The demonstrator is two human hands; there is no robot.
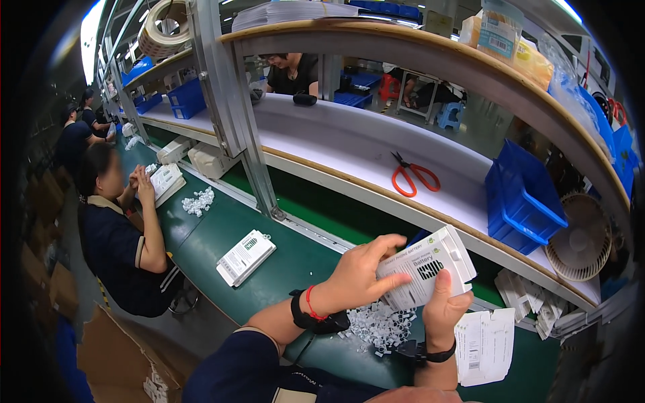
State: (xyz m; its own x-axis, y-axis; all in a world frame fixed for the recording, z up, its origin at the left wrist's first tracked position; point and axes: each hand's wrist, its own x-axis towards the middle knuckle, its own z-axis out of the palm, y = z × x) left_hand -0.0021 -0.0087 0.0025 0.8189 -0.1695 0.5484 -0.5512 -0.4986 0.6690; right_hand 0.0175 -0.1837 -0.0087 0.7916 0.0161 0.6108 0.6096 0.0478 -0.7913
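Note:
Both hands hold a slim white printed carton (430, 263) tilted up over the green bench; it may be more than one carton stacked together. My left hand (359, 272) grips its left side, thumb across the front and fingers around the far edge. At the lower right corner my right hand (445, 314) clasps it, thumb pressed on the front face and the other fingers hidden behind. Below the hands lies a heap of small clear plastic pieces (379, 328). Flattened white cartons (485, 346) lie beside my right wrist. Another white carton stack (246, 258) rests to the left on the bench.
Red-handled scissors (416, 176) and a blue bin (523, 198) sit on the white shelf ahead. A round fan (579, 238) stands at the right. At the left, a co-worker (121, 228) sits by another small heap (199, 201). An open cardboard box (124, 349) stands lower left.

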